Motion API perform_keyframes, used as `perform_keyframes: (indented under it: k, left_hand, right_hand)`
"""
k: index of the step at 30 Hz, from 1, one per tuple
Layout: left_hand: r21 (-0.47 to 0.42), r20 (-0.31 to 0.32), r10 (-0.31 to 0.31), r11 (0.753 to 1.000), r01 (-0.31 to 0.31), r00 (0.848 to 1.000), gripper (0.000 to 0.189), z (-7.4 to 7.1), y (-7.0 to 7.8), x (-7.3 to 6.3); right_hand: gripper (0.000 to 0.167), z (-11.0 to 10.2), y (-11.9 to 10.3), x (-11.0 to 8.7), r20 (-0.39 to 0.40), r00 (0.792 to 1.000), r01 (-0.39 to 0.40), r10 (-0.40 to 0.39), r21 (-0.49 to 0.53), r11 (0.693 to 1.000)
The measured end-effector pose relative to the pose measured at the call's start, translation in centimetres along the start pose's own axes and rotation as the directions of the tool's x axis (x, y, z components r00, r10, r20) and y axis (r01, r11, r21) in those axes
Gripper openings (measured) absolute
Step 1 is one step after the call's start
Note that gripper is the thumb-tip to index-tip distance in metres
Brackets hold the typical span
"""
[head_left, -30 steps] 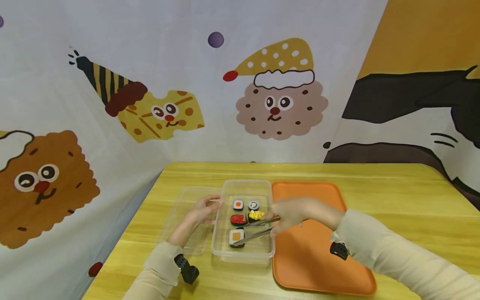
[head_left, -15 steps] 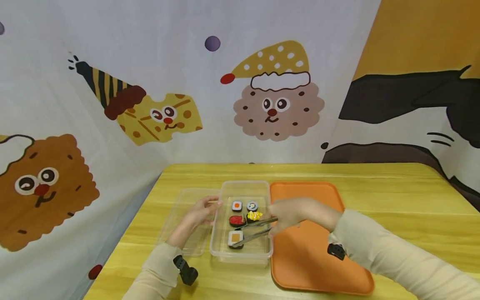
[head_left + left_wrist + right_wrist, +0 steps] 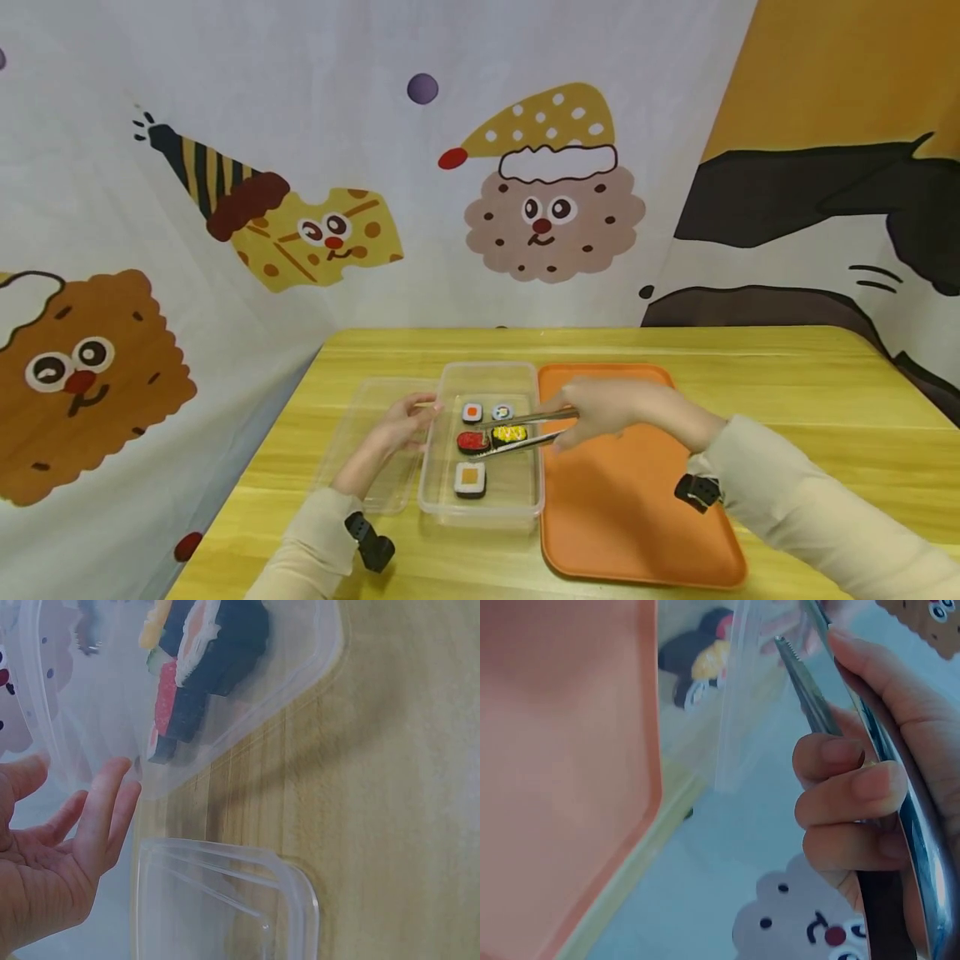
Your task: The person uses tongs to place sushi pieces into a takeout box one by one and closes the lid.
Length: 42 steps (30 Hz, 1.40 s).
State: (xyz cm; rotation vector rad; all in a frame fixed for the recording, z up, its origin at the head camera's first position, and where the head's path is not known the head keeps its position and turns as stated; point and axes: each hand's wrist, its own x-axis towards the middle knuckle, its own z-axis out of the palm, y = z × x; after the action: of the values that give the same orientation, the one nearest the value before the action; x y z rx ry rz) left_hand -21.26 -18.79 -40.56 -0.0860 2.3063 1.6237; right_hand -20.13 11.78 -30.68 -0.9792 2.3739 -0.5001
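Note:
Metal tongs [image 3: 919, 810] are gripped by my right hand [image 3: 611, 408], their two arms spread and nothing between the tips. Their tips are over the clear plastic box [image 3: 487, 510], around the red-topped sushi piece [image 3: 471, 442] and near the yellow-topped sushi piece [image 3: 510, 434]; contact cannot be made out. A larger sushi roll [image 3: 470, 480] with an orange-yellow centre lies in front. Behind are a small square roll [image 3: 472, 412] and a round roll [image 3: 502, 412]. My left hand [image 3: 401, 427] is at the box's left side, fingers loosely extended, thumb near the rim.
An orange tray [image 3: 645, 542] lies right of the box, beneath my right hand. Left of the box lies a clear plastic lid [image 3: 304, 900], partly under my left hand. The wooden table [image 3: 810, 400] ends at a printed cloth backdrop [image 3: 435, 250].
My right hand has lifted the tongs off the front sushi roll and moved them back and right, over the red- and yellow-topped pieces. The left hand keeps its place.

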Motion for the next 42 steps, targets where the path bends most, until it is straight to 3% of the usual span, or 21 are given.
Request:
perform_keyframes:
  k: [9,15,21,27,36,42]
  left_hand:
    - [-0.012,0.008,0.006,1.0,-0.005,1.0,0.052,-0.2,-0.2,-0.1]
    - [-0.009,0.01,0.005,1.0,-0.005,1.0,0.051,-0.2,-0.1,-0.1]
    - [-0.018,0.011,0.004,1.0,-0.004,1.0,0.055,-0.2,-0.2,0.1]
    - [-0.015,0.01,0.008,1.0,-0.008,1.0,0.058,-0.2,-0.2,-0.1]
    - [-0.008,-0.003,0.011,1.0,-0.011,1.0,0.048,0.0,-0.1,0.0]
    - [0.021,-0.005,0.016,1.0,-0.016,1.0,0.048,-0.1,-0.1,0.0]
  right_hand:
    - [0.056,-1.1,2.6,-2.0,-0.146,0.983,0.106,-0.113,-0.058,0.993]
    - [0.058,-1.3,5.5,-3.7,-0.259,0.961,0.088,-0.098,-0.049,0.995]
    - [0.059,-1.1,8.2,-5.3,-0.32,0.945,0.067,-0.067,-0.012,0.998]
    - [0.062,-0.5,10.3,-6.7,-0.375,0.923,-0.072,0.087,0.053,0.996]
    - [0.074,0.9,13.7,-9.4,-0.418,0.854,-0.279,0.309,0.133,0.951]
    - [0.073,2.1,15.7,-10.8,-0.44,0.816,-0.354,0.374,0.13,0.926]
